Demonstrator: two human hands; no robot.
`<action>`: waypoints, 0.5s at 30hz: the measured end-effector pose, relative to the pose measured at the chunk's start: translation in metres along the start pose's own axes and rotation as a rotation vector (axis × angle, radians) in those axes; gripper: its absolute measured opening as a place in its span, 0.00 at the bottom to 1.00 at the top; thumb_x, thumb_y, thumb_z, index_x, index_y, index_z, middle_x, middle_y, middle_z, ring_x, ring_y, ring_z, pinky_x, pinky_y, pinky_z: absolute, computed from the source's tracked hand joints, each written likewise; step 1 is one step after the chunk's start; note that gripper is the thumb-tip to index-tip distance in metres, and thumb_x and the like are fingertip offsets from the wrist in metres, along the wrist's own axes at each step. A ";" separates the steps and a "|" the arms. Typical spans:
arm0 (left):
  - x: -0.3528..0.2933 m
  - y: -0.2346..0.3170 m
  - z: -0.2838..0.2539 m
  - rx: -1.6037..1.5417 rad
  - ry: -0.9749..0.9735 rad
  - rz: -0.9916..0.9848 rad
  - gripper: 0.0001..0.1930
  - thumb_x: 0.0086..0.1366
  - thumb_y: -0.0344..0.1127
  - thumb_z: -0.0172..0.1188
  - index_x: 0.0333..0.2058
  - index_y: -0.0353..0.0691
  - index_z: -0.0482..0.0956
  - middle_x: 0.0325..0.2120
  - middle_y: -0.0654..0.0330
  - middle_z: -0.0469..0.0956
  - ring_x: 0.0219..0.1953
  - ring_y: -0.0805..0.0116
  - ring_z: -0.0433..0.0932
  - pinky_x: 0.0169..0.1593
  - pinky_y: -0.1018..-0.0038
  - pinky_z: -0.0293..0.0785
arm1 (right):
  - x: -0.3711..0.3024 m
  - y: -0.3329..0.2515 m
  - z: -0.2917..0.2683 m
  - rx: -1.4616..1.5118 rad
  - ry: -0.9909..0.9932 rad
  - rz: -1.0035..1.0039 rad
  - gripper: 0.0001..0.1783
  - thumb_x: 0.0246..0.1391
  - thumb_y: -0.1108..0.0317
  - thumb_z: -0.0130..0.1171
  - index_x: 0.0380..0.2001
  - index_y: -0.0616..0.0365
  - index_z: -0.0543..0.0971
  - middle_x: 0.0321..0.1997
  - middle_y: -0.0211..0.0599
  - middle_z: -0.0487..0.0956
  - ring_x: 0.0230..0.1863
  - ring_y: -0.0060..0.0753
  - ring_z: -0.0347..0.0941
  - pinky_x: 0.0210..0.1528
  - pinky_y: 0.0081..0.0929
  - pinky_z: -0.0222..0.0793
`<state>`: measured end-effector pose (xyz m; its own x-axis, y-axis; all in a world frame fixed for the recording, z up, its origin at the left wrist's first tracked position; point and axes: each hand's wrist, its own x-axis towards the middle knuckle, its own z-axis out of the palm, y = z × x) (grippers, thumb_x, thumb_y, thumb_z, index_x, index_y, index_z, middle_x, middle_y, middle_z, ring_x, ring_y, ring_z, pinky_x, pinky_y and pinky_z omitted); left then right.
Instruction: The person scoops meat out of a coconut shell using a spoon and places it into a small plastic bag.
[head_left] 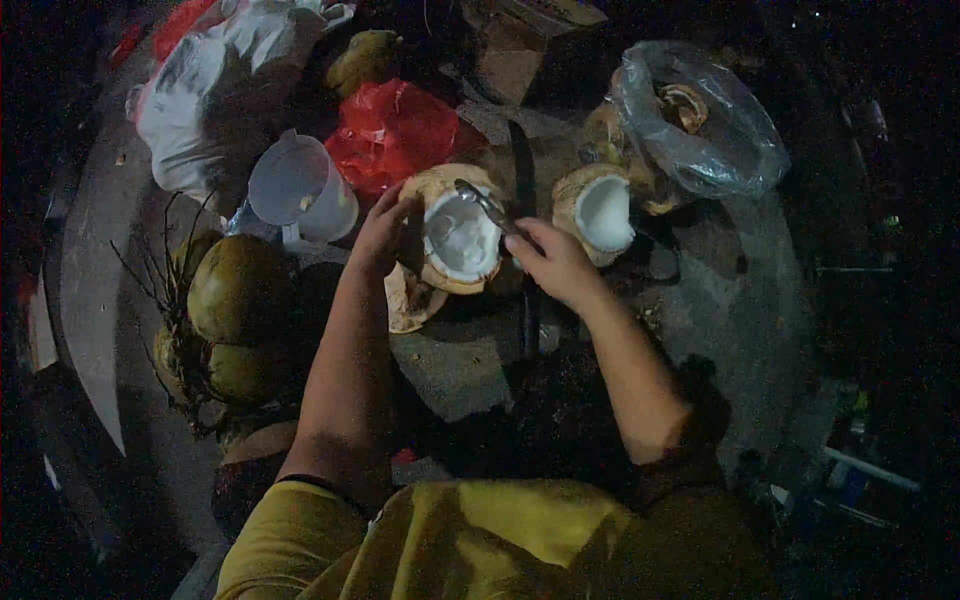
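Observation:
An opened coconut half [462,268] faces up in front of me, white flesh lining its hollow and fibrous husk around it. My left hand [383,232] is wrapped against the husk's left side, its fingers partly hidden behind the rim. In my right hand [548,258] is a metal scraper [483,203], its head over the upper right of the hollow. A second coconut half [604,214], also showing white flesh, lies to the right. Below my left hand sits a piece of husk [415,302]. A long dark blade [522,165] runs behind my right hand.
At the left lie several green coconuts [238,290] on a stalk. A clear plastic jug [303,188], a red plastic bag [392,135] and a white sack [225,95] stand beyond. At the far right is a clear plastic bag [735,150] with husk pieces.

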<state>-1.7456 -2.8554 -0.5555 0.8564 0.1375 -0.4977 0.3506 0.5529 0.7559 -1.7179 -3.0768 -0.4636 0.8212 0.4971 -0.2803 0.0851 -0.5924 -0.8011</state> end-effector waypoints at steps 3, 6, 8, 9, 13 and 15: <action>-0.002 0.000 0.009 -0.023 -0.018 0.097 0.21 0.53 0.34 0.49 0.47 0.38 0.58 0.39 0.57 0.66 0.40 0.68 0.66 0.41 0.77 0.62 | -0.013 -0.002 0.000 0.417 -0.075 0.032 0.17 0.44 0.63 0.47 0.38 0.60 0.67 0.32 0.36 0.70 0.35 0.29 0.66 0.38 0.24 0.60; -0.004 0.001 0.015 0.011 0.074 0.063 0.22 0.54 0.37 0.49 0.47 0.38 0.58 0.38 0.57 0.67 0.39 0.69 0.66 0.41 0.77 0.62 | -0.017 -0.012 -0.001 0.722 -0.074 -0.150 0.20 0.43 0.65 0.46 0.41 0.63 0.63 0.41 0.37 0.66 0.41 0.27 0.61 0.46 0.26 0.54; 0.000 0.001 0.012 0.033 0.049 0.085 0.22 0.53 0.36 0.50 0.47 0.38 0.58 0.38 0.57 0.67 0.38 0.70 0.66 0.39 0.77 0.63 | -0.017 -0.022 -0.005 0.945 -0.093 -0.159 0.22 0.41 0.65 0.48 0.42 0.63 0.63 0.45 0.38 0.62 0.47 0.28 0.58 0.51 0.27 0.49; 0.000 0.000 0.012 0.023 0.033 0.099 0.22 0.53 0.36 0.50 0.47 0.38 0.58 0.37 0.57 0.67 0.38 0.70 0.66 0.39 0.77 0.63 | -0.013 -0.023 -0.007 0.963 -0.099 -0.232 0.23 0.40 0.65 0.48 0.42 0.63 0.63 0.46 0.39 0.62 0.48 0.30 0.56 0.52 0.27 0.47; -0.001 -0.002 0.007 0.020 0.005 0.115 0.22 0.53 0.36 0.49 0.47 0.38 0.58 0.38 0.56 0.67 0.38 0.70 0.66 0.39 0.76 0.63 | -0.006 -0.035 -0.018 1.111 -0.081 -0.334 0.23 0.37 0.64 0.50 0.39 0.63 0.63 0.49 0.42 0.60 0.52 0.33 0.52 0.53 0.28 0.43; 0.000 -0.003 0.012 -0.011 0.040 0.116 0.22 0.53 0.36 0.49 0.46 0.37 0.59 0.37 0.56 0.67 0.38 0.70 0.66 0.39 0.77 0.63 | -0.008 -0.033 -0.033 1.089 -0.112 -0.321 0.23 0.35 0.62 0.52 0.37 0.64 0.64 0.48 0.43 0.60 0.52 0.34 0.52 0.53 0.29 0.44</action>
<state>-1.7421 -2.8671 -0.5528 0.8750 0.2340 -0.4238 0.2454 0.5402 0.8050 -1.7085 -3.0826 -0.4173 0.7905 0.6122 0.0181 -0.2980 0.4102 -0.8619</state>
